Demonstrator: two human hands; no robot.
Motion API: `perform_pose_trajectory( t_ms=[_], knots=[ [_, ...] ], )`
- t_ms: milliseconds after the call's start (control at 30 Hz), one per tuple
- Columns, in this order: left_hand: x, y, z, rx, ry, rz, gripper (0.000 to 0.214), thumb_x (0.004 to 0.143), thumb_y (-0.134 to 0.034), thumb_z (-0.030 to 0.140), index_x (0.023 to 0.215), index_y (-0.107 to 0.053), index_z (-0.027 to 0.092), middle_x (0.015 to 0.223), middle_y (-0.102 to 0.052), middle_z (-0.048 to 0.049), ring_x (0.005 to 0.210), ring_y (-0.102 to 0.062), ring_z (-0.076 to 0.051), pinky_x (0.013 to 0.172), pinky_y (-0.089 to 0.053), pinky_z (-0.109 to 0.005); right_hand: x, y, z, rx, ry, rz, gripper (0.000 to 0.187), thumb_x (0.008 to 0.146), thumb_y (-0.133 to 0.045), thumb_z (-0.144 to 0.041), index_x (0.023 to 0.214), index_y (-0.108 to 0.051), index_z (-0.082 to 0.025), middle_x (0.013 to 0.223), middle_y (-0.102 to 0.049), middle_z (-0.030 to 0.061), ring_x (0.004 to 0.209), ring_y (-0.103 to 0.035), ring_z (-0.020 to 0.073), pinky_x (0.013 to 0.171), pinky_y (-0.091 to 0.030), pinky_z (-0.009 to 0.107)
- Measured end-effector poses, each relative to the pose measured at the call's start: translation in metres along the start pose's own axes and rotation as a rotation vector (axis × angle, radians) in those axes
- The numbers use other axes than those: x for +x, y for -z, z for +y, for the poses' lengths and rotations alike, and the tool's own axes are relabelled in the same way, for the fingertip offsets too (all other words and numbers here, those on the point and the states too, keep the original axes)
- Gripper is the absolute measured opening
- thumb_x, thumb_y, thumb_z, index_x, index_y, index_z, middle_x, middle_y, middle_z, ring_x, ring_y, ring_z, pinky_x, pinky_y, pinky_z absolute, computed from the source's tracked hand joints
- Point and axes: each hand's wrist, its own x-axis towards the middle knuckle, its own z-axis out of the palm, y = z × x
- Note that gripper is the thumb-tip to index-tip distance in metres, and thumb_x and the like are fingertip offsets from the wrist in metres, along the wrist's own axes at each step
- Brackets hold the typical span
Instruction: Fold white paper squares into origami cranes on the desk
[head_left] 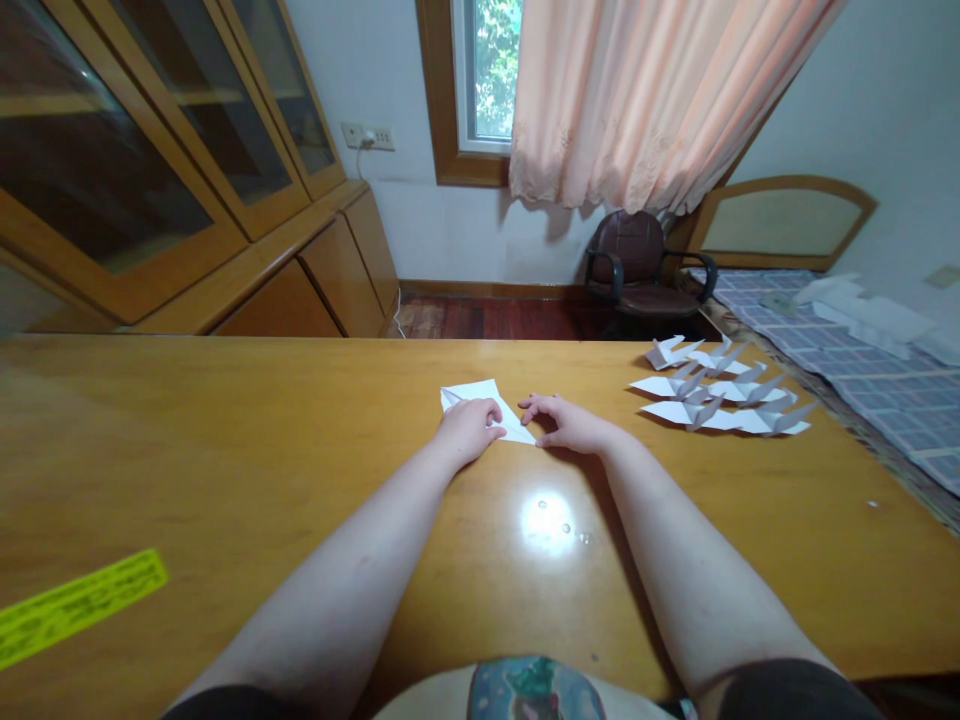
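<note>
A folded sheet of white paper point(480, 391) lies on the wooden table, its right end narrowing to a point. My left hand point(469, 430) rests over its left and middle part, fingers curled down onto it with thumb and forefinger near each other. The paper under that palm is hidden. Just to the right, my right hand point(574, 425) has its fingers and thumb apart. Its thumb tip is close to the paper's right point; whether it touches cannot be told. Folded paper cranes point(750, 390), several of them, stand in rows at the table's far right.
The glossy table point(300, 420) has a yellow label point(82, 605) at its front left. Past the far edge are a wood cabinet point(345, 260), a brown office chair point(637, 260), a pink curtain point(637, 100) and a bed point(862, 340) to the right.
</note>
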Motion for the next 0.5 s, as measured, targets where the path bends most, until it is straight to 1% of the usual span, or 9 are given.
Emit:
perform_pose_trajectory(
  t_ms=[33, 100, 133, 167, 200, 233, 300, 400, 500],
  knots=[
    [0.0, 0.0, 0.0, 0.0, 0.002, 0.001, 0.018, 0.074, -0.069, 0.034, 0.087, -0.063, 0.023, 0.091, -0.068, -0.0014, 0.086, -0.06, -0.02, 0.075, -0.042, -0.03, 0.0, 0.0, 0.0, 0.017, 0.003, 0.001, 0.034, 0.065, -0.072, -0.012, 0.097, -0.066, -0.023, 0.132, -0.056, 0.0078, 0.131, -0.041, 0.0275, 0.111, -0.022, 0.052],
    [0.0, -0.001, 0.0, -0.001, 0.001, 0.006, 0.018, 0.074, -0.069, 0.034, 0.086, -0.063, 0.023, 0.091, -0.068, -0.0016, 0.086, -0.06, -0.02, 0.075, -0.042, -0.03, 0.001, -0.002, 0.0, 0.093, -0.025, 0.051, 0.022, 0.07, -0.068, -0.016, 0.091, -0.067, -0.022, 0.125, -0.061, 0.0075, 0.124, -0.049, 0.0259, 0.108, -0.029, 0.048],
    [0.0, -0.001, 0.001, 0.0, -0.001, 0.009, 0.017, 0.073, -0.069, 0.034, 0.085, -0.063, 0.023, 0.09, -0.068, -0.0016, 0.086, -0.06, -0.021, 0.075, -0.042, -0.03, 0.003, -0.004, 0.0, 0.148, -0.061, 0.112, 0.013, 0.076, -0.063, -0.018, 0.089, -0.067, -0.02, 0.118, -0.064, 0.0077, 0.117, -0.055, 0.0242, 0.103, -0.036, 0.044],
    [0.0, -0.001, 0.001, 0.001, -0.002, 0.012, 0.017, 0.074, -0.069, 0.033, 0.085, -0.063, 0.023, 0.09, -0.068, -0.0016, 0.087, -0.059, -0.021, 0.075, -0.042, -0.03, 0.005, -0.007, 0.0, 0.182, -0.116, 0.2, 0.01, 0.08, -0.058, -0.02, 0.085, -0.066, -0.019, 0.108, -0.068, 0.0079, 0.107, -0.06, 0.0225, 0.098, -0.041, 0.042],
    [0.0, -0.001, 0.002, 0.004, -0.004, 0.014, 0.016, 0.074, -0.069, 0.033, 0.085, -0.063, 0.023, 0.09, -0.068, -0.0016, 0.087, -0.059, -0.021, 0.075, -0.042, -0.03, 0.008, -0.011, -0.001, 0.173, -0.161, 0.269, 0.011, 0.082, -0.056, -0.021, 0.085, -0.066, -0.019, 0.102, -0.069, 0.0075, 0.099, -0.063, 0.0214, 0.093, -0.044, 0.04],
    [0.0, -0.001, 0.003, 0.007, -0.004, 0.015, 0.016, 0.074, -0.069, 0.034, 0.084, -0.064, 0.023, 0.09, -0.068, -0.0017, 0.087, -0.059, -0.021, 0.076, -0.043, -0.031, 0.01, -0.014, -0.002, 0.132, -0.169, 0.315, 0.01, 0.082, -0.057, -0.021, 0.085, -0.066, -0.019, 0.098, -0.069, 0.0071, 0.094, -0.063, 0.0207, 0.09, -0.045, 0.039],
    [-0.001, 0.0, 0.004, 0.016, -0.001, 0.019, 0.015, 0.075, -0.068, 0.034, 0.084, -0.064, 0.023, 0.091, -0.068, -0.002, 0.088, -0.059, -0.021, 0.076, -0.043, -0.031, 0.014, -0.022, -0.006, -0.013, -0.124, 0.349, 0.007, 0.078, -0.063, -0.022, 0.083, -0.067, -0.02, 0.093, -0.069, 0.0057, 0.091, -0.061, 0.0206, 0.089, -0.044, 0.039],
    [-0.002, -0.001, 0.006, 0.029, -0.001, 0.03, 0.015, 0.076, -0.067, 0.034, 0.085, -0.064, 0.023, 0.092, -0.068, -0.0027, 0.089, -0.059, -0.022, 0.078, -0.043, -0.032, 0.016, -0.029, -0.013, -0.185, -0.053, 0.335, 0.019, 0.071, -0.072, -0.024, 0.089, -0.067, -0.021, 0.098, -0.067, 0.0055, 0.099, -0.057, 0.0224, 0.093, -0.04, 0.042],
    [-0.003, -0.002, 0.007, 0.035, -0.006, 0.046, 0.016, 0.077, -0.067, 0.036, 0.085, -0.064, 0.022, 0.093, -0.068, -0.0033, 0.089, -0.058, -0.022, 0.078, -0.043, -0.033, 0.015, -0.03, -0.016, -0.23, -0.041, 0.306, 0.031, 0.071, -0.073, -0.024, 0.1, -0.064, -0.022, 0.106, -0.065, 0.0061, 0.104, -0.055, 0.0226, 0.095, -0.038, 0.042]
  ],
)
